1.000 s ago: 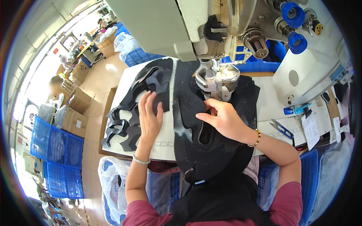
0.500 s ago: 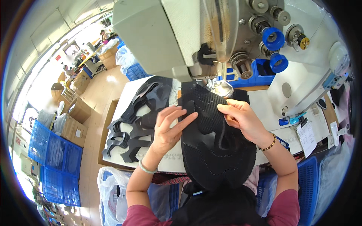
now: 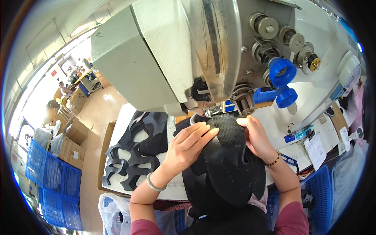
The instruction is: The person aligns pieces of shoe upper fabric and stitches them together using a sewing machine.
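A black shoe upper point(image 3: 225, 172), with a mesh panel and smooth overlays, lies under the head of a sewing machine point(image 3: 160, 58) and hangs over the table's front edge. On the upper's left side, my left hand point(image 3: 190, 147) lies with fingers stretched out, its fingertips touching the mesh. My right hand point(image 3: 256, 137) grips the right edge, thumb on top and the other fingers mostly hidden. The needle area point(image 3: 209, 111) is just beyond the fingertips; the needle itself is too small to make out.
Black curved cut pieces point(image 3: 137, 152) are stacked left on the white table point(image 3: 172, 192). Blue thread-tension knobs point(image 3: 282, 72) jut from the machine. To the right lie a paper sheet point(image 3: 314, 150) and blue-handled tool point(image 3: 290, 159). Blue crates point(image 3: 319, 188) stand below.
The view has moved closer to the machine. The upper has shifted farther under the machine head and bunched up. My left hand has come flatter onto it; my right hand keeps its hold.
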Tool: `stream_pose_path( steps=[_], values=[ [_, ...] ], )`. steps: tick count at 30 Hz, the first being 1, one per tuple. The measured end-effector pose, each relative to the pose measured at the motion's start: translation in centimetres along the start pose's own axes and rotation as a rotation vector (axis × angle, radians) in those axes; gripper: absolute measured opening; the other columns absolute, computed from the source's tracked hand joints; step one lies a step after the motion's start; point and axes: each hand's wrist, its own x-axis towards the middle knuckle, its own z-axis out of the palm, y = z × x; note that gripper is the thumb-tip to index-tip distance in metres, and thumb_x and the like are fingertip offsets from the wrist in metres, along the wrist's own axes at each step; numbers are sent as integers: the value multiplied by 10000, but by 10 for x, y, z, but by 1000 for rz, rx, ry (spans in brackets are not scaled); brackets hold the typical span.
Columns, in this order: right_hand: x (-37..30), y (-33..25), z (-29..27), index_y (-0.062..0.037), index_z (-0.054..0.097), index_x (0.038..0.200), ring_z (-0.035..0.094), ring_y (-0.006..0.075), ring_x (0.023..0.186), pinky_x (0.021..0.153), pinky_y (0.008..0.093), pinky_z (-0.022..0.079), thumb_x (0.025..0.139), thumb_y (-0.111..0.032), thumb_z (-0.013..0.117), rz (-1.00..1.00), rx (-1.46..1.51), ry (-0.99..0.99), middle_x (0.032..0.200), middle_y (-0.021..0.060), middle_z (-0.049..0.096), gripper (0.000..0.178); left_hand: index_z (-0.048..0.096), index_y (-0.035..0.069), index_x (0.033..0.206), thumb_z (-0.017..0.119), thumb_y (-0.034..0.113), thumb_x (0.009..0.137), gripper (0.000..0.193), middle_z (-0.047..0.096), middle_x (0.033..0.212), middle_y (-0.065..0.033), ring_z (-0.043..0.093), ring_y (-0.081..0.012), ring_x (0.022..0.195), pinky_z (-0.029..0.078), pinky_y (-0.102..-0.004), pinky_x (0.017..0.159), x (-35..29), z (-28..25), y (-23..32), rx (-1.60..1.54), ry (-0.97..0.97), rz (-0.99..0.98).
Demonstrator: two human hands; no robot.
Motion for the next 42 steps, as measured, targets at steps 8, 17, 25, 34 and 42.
stream_pose_path(
  steps=[8,17,25,34,42],
  values=[
    [5,12,-7,-37,507,1128,430,-8,495,388,156,288,904,-184,459,9,-32,-48,721,-56,510,272,710,67,996,653,-40,580,433,620,989,-66,620,-230,907,543,-320,768,1,2,-6,3,47,77],
    [2,5,1,-40,459,1166,578,43,632,442,172,424,930,-231,472,46,-29,35,852,14,581,304,661,72,1115,650,-44,623,505,592,1091,-75,600,-244,992,535,-337,815,-2,5,-14,-10,24,35],
    [2,-2,-7,-65,518,1017,608,103,664,553,235,508,926,-204,526,164,-21,41,776,27,590,167,667,74,1105,649,-53,608,513,593,1096,-71,600,-239,991,538,-330,823,-2,8,-11,11,37,33],
    [1,-9,-26,-59,601,975,573,192,744,637,298,448,766,53,596,-881,-971,255,932,90,576,237,671,72,1097,652,-75,592,526,599,1099,-62,601,-239,1003,530,-329,821,-3,14,-14,38,56,13],
    [7,-24,-9,-117,630,944,584,199,948,806,345,458,589,-67,624,-1343,-1571,-254,1012,20,591,358,672,60,1097,652,-29,621,485,607,1082,-79,602,-240,1010,528,-334,855,0,1,-4,98,-46,5]
  ],
)
